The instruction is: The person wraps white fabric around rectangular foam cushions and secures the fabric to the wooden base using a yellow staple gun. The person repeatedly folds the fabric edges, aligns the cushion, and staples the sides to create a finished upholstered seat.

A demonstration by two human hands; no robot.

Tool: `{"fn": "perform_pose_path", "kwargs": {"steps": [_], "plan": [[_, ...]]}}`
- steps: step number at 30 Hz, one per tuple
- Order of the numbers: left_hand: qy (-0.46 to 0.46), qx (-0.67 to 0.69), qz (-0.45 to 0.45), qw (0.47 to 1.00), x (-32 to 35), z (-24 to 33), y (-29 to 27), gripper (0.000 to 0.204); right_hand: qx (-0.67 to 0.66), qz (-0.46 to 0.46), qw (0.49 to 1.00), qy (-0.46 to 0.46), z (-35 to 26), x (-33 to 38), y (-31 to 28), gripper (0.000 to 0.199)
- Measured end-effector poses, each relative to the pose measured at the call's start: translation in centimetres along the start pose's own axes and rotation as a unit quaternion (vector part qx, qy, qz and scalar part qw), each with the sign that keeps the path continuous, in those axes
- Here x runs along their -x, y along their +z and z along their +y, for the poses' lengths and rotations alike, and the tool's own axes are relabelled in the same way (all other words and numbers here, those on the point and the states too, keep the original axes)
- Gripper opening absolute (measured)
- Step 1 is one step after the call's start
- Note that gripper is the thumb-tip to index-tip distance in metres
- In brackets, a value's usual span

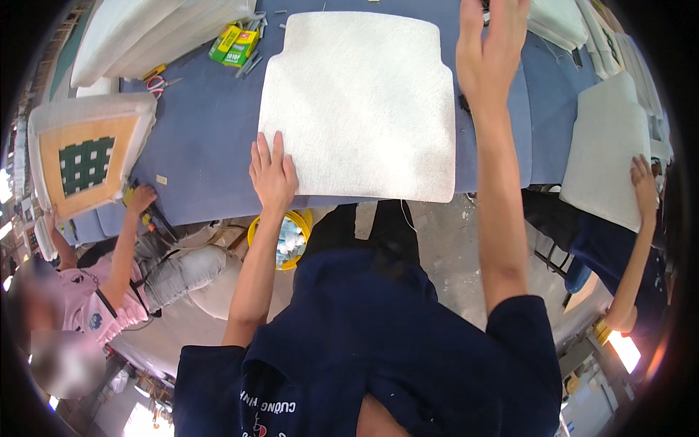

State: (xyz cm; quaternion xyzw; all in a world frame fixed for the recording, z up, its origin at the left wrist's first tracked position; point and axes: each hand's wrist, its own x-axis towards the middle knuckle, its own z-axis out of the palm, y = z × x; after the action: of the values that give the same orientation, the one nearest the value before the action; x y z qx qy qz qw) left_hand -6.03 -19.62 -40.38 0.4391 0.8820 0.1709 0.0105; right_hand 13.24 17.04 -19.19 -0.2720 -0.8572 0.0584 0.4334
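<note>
In front of me on the blue-covered table lies a white, cushion-like panel (357, 109) with stepped sides and rounded corners. My left hand (274, 171) rests flat on its lower left edge, fingers stretched out. Beyond the panel's right side, my right hand (494, 62) reaches toward the far side of the table. Its thumb and fingers are extended and apart, with the tips cut off by the upper edge. Something dark shows between them, too little of it to name. Under my right wrist, a small black object (464, 104) sits beside the panel.
At left, a person in pink handles a white-edged frame with green webbing (87, 166). Another person at right holds a white cushion (608, 149). Scissors (156, 86), a green-yellow box (234, 46) and staple strips (251, 64) lie far left. A yellow bucket (309, 218) stands below the table.
</note>
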Motion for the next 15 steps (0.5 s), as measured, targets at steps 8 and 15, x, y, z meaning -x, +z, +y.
{"fn": "perform_pose_path", "kwargs": {"steps": [8,15], "plan": [[-0.048,0.035,0.000,0.998,0.2,0.4,0.0,0.057,-0.045,-0.414,0.909,-0.031,-12.3,24.9,8.9,0.068],[-0.192,0.344,-0.006,0.919,3.3,-6.4,-0.9,0.055,-0.080,-0.135,0.983,-0.098,-2.1,1.3,9.4,0.073]]}}
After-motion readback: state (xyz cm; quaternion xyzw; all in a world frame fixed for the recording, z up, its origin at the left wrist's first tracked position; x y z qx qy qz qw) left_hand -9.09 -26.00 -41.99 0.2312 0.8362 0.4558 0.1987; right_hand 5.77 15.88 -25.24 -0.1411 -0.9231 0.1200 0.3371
